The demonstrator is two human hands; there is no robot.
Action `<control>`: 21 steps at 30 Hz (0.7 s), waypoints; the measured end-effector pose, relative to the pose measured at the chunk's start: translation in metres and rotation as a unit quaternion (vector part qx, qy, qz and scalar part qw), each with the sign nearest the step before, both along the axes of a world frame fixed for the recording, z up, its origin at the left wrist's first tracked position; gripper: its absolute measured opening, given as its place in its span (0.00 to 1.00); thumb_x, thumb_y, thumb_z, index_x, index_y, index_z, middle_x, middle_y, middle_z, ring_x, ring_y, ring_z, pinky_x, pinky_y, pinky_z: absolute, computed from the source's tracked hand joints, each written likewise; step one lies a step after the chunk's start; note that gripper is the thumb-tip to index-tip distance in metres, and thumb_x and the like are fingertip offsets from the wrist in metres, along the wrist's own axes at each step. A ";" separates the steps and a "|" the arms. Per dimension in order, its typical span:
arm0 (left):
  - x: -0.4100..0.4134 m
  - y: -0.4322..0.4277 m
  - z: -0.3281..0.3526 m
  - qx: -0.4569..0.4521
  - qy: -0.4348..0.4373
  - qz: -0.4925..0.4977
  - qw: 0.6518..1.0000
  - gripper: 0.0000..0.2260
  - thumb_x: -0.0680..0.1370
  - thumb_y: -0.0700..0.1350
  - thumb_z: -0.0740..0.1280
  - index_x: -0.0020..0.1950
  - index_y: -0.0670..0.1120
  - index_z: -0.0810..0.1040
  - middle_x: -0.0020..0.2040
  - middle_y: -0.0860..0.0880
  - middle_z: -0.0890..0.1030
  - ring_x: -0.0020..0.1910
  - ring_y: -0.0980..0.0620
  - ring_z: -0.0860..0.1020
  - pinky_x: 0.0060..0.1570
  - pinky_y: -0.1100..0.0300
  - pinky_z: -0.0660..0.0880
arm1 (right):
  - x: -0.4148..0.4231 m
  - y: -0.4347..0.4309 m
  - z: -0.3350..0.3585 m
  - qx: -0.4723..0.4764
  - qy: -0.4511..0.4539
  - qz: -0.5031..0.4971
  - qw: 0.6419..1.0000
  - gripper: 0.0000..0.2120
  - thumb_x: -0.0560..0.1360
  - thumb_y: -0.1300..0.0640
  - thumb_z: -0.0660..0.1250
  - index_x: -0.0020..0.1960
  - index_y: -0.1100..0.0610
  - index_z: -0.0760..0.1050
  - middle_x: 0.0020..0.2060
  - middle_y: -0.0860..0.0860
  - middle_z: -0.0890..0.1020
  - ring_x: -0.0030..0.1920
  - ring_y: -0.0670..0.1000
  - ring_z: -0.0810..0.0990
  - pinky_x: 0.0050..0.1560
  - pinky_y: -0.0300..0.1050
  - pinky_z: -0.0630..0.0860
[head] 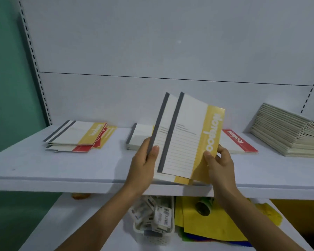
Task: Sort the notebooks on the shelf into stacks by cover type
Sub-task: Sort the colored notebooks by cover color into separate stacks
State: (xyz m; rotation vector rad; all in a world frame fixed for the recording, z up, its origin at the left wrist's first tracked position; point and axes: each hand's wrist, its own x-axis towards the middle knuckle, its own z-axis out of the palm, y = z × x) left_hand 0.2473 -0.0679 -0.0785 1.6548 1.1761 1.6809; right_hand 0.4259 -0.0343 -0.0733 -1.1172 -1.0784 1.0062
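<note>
White shelf (pixel 62 165), yellow ntbks (pixel 185 138) held near-upright, spines L, tops leaning R

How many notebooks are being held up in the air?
2. The front notebook, with its yellow band showing, is tilted above the shelf near its front edge. The rear notebook peeks out just left of it, behind. Others tucked behind could be hidden.
</note>
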 end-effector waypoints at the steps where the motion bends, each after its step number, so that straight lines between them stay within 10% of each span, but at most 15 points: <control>1: -0.008 0.007 0.002 -0.004 -0.016 0.010 1.000 0.13 0.82 0.46 0.57 0.65 0.55 0.71 0.58 0.62 0.79 0.59 0.65 0.75 0.58 0.69 0.72 | -0.008 0.006 0.005 0.008 -0.001 0.005 1.000 0.08 0.81 0.56 0.59 0.59 0.50 0.67 0.44 0.40 0.76 0.43 0.41 0.75 0.40 0.41 0.70; 8: -0.063 0.065 0.021 -0.019 -0.085 0.049 0.995 0.12 0.83 0.45 0.56 0.65 0.55 0.72 0.58 0.61 0.78 0.55 0.68 0.75 0.51 0.76 0.72 | -0.066 0.049 0.030 0.020 0.018 -0.001 1.000 0.05 0.81 0.58 0.59 0.55 0.49 0.68 0.41 0.39 0.74 0.41 0.41 0.74 0.39 0.42 0.69; 21: -0.122 0.147 0.015 -0.181 -0.060 0.061 0.980 0.10 0.83 0.46 0.55 0.57 0.49 0.75 0.52 0.50 0.81 0.50 0.54 0.78 0.48 0.58 0.75 | -0.127 0.126 0.027 -0.044 -0.034 -0.004 0.998 0.13 0.80 0.62 0.59 0.63 0.53 0.70 0.48 0.48 0.79 0.46 0.48 0.78 0.45 0.46 0.75</control>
